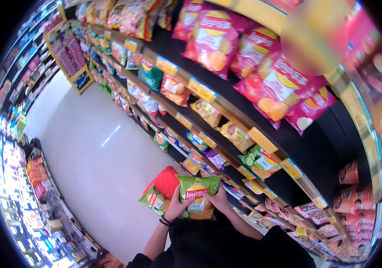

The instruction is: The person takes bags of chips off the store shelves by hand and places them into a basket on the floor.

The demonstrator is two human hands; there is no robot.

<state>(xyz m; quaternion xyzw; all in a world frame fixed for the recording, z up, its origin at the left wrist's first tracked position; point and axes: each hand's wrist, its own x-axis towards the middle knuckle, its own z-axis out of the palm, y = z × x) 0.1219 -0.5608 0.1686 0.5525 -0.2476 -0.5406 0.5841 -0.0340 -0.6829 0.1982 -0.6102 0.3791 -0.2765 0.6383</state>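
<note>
Aisle view, I watch from afar: green chip bag (197,192) held upright beside shelf edge (246,173), left hand (176,206) and right hand (219,199) pinching opposite sides. Likely light, puffy, slick, contents crushable; sides suit gentle grip. Second green bag (153,200) overlaps red object (167,177), crowding left hand.

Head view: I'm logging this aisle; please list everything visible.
Held Lay's bag: one, green, lower centre
Second bag: one, green, left of it
Unclear object: one, red, behind bags
Shelf bags: several, magenta, upper right
Other packets: many, mixed, shelves
Price labels: many, yellow, shelf edges
Shelves: several, dark, right
End stand: one, yellow, upper left
Left goods: many, mixed, left
Floor: one, pale, centre
Bracelet: one, black, left wrist
Sleeves: two, black, bottom
Left hand, right hand: two, bare, holding bag
</note>
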